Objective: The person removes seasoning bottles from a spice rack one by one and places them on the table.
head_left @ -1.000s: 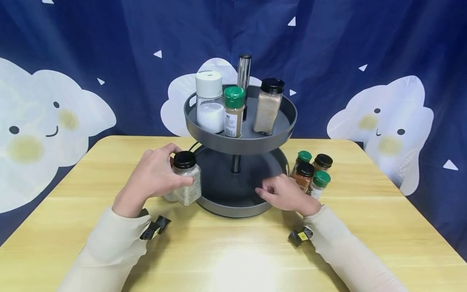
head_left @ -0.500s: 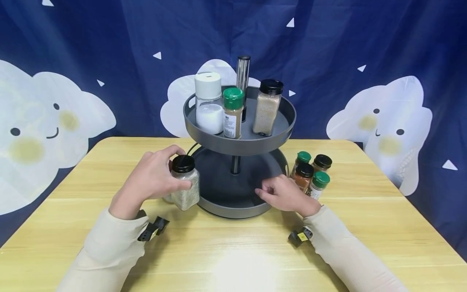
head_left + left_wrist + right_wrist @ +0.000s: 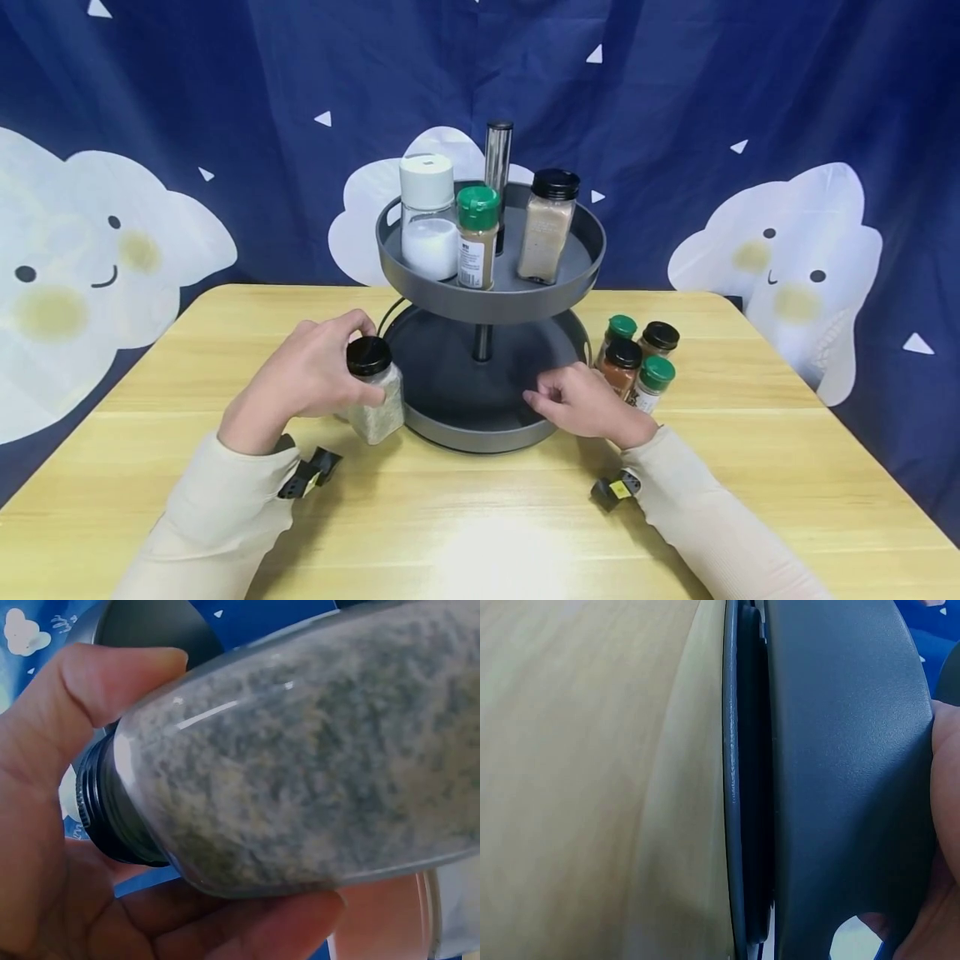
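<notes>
At the wood-grained table (image 3: 420, 500), left fingers (image 3: 356, 323) grip a black-lidded jar (image 3: 382, 417).

A navy backdrop (image 3: 247, 75) is hanging behind a pale wooden table (image 3: 787, 458). White cloud prints (image 3: 795, 258) and small white triangles (image 3: 322, 119) are marking it. Bright glare (image 3: 502, 554) is covering the near middle.

speckled grey-green jar (image 3: 384, 410), black lid (image 3: 369, 356), dark grey tray (image 3: 480, 437), navy cloud-patterned cloth (image 3: 262, 67)
</notes>
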Demonstrator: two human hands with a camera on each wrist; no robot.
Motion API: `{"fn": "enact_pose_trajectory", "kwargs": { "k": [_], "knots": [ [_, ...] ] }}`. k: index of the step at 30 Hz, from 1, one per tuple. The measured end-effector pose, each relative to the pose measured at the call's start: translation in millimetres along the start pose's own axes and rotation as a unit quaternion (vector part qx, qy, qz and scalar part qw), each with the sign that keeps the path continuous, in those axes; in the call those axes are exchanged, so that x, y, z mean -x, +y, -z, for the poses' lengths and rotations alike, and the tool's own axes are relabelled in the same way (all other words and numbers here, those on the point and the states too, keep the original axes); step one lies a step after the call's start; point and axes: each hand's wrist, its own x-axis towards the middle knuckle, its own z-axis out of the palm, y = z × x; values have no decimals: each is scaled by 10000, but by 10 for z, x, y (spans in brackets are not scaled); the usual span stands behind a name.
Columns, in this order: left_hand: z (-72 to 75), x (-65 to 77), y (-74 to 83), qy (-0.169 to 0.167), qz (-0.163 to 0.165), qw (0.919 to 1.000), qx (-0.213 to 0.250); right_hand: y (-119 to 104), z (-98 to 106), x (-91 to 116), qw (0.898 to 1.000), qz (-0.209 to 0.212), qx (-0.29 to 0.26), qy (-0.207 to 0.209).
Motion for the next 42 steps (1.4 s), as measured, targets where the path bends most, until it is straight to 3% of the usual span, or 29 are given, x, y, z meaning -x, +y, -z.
{"fn": "enact_pose_trajectory", "kwargs": {
  "k": [12,24,42],
  "knots": [
    [-21,3,-31,-401,-60,9991,-87,-28,14,-11,10000,0,69,26],
    [-66,1,-93,-265,-263,9991,-198,-48,18,-22,9999,71,59,66],
    [-125,-23,-147,-486,-252,9984,-106,-29,10,-5,10000,17,30,37]
  ]
}}
